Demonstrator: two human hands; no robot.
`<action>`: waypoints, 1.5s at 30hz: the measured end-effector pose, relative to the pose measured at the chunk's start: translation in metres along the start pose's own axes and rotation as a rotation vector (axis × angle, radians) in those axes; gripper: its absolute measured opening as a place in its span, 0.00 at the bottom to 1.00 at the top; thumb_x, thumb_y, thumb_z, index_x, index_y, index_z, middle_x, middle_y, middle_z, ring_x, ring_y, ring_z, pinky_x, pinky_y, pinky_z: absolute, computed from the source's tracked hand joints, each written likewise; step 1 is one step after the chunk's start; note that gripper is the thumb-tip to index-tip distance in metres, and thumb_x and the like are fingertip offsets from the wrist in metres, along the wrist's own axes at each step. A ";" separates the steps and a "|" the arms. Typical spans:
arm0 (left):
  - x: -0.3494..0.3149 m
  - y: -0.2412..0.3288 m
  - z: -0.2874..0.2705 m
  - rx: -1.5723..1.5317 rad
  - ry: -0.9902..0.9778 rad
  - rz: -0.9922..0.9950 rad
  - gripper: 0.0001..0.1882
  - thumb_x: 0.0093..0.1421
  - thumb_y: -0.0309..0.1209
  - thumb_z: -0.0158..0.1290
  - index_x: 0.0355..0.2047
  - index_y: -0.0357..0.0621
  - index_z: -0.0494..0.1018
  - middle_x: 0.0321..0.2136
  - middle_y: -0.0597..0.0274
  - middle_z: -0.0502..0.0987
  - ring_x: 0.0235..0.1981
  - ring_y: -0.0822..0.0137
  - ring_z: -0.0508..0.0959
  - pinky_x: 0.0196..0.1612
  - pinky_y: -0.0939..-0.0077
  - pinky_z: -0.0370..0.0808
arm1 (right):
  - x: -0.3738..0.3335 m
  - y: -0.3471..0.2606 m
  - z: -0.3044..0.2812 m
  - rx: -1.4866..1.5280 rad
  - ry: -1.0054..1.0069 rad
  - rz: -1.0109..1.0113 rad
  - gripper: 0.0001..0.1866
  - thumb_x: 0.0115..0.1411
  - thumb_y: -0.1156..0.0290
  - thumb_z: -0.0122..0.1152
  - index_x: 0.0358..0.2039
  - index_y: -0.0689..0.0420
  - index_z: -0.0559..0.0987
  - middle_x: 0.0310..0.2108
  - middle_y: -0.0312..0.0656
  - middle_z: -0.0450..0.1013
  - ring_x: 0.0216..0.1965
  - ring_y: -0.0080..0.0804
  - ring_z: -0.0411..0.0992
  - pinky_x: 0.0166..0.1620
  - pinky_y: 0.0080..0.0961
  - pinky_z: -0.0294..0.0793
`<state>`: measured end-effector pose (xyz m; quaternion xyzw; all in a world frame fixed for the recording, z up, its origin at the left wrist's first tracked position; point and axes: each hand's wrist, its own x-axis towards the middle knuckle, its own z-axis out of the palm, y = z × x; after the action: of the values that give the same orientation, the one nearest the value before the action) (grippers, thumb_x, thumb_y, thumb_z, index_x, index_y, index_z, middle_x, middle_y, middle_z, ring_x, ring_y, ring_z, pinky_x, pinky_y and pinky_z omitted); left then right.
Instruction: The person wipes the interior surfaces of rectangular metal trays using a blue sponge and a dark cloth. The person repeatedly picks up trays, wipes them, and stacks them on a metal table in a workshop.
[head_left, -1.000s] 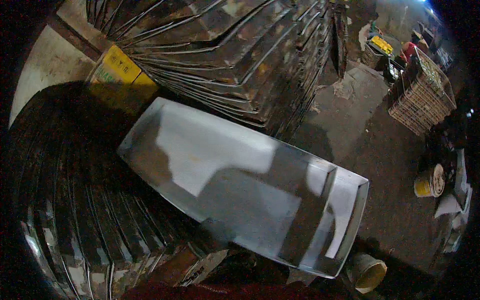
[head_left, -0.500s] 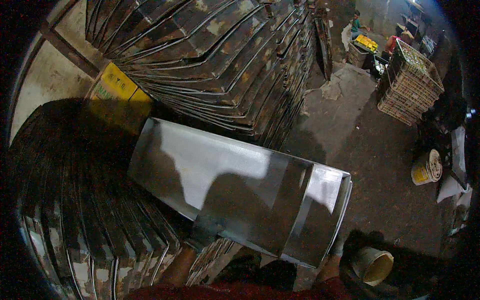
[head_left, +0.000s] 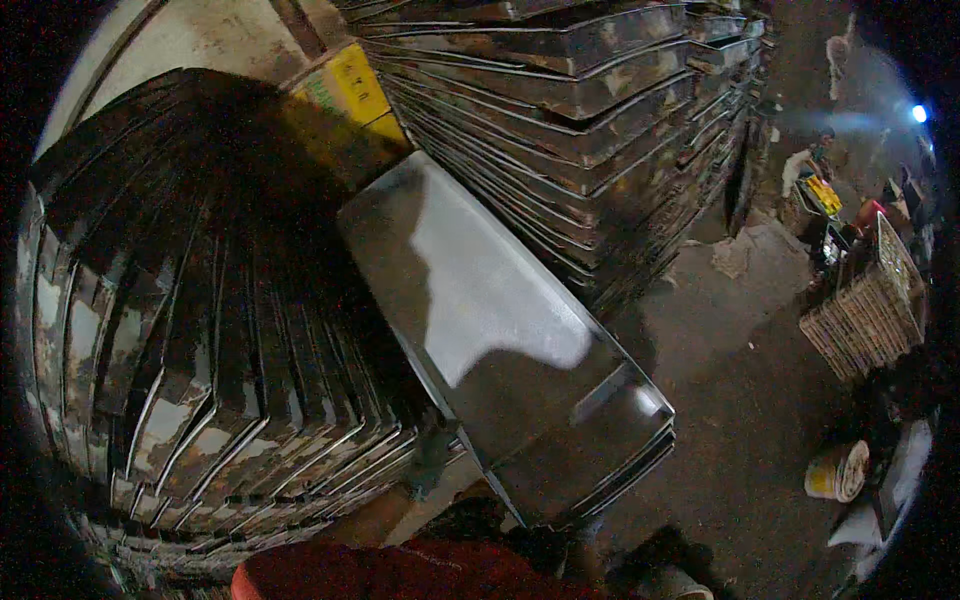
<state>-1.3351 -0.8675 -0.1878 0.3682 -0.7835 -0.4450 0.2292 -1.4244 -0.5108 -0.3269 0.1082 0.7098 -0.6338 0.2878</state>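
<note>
A long, shallow sheet-metal tray (head_left: pixel 510 290) with raised edges lies slantwise before me, its far end up and left, its near end down and right. It looks like stacked trays at the near end, where several rims show close together. My left hand (head_left: pixel 432 462), in a dark greyish glove, grips the tray's left long edge; its fingers are dim. My right hand (head_left: pixel 590 527) is at the near end of the tray, mostly hidden beneath it, seemingly holding that end. Shadow covers much of the tray's inside.
Tall stacks of worn dark trays stand left (head_left: pixel 200 400) and far ahead (head_left: pixel 600 130). Between them is a yellow panel (head_left: pixel 355 90). On the right are a white bucket (head_left: pixel 838 472) and stacked crates (head_left: pixel 865 310). A person (head_left: pixel 820 150) is farther back beside a yellow item (head_left: pixel 820 195).
The tray has turned clockwise, its near end swinging down toward me and its far end moving up and right in view. My view has shifted left. Both hands stay at the tray.
</note>
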 end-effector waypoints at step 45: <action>0.149 0.016 0.016 0.611 -0.683 0.069 0.23 0.71 0.43 0.53 0.24 0.36 0.71 0.24 0.41 0.71 0.28 0.40 0.72 0.32 0.47 0.65 | 0.265 -0.027 0.344 0.167 0.193 0.200 0.25 0.71 0.52 0.55 0.60 0.56 0.73 0.47 0.46 0.77 0.46 0.40 0.76 0.45 0.37 0.79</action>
<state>-1.4451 -0.9701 -0.1772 0.2248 -0.9212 -0.2817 -0.1466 -1.5599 -0.9026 -0.4594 0.2621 0.6645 -0.6457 0.2700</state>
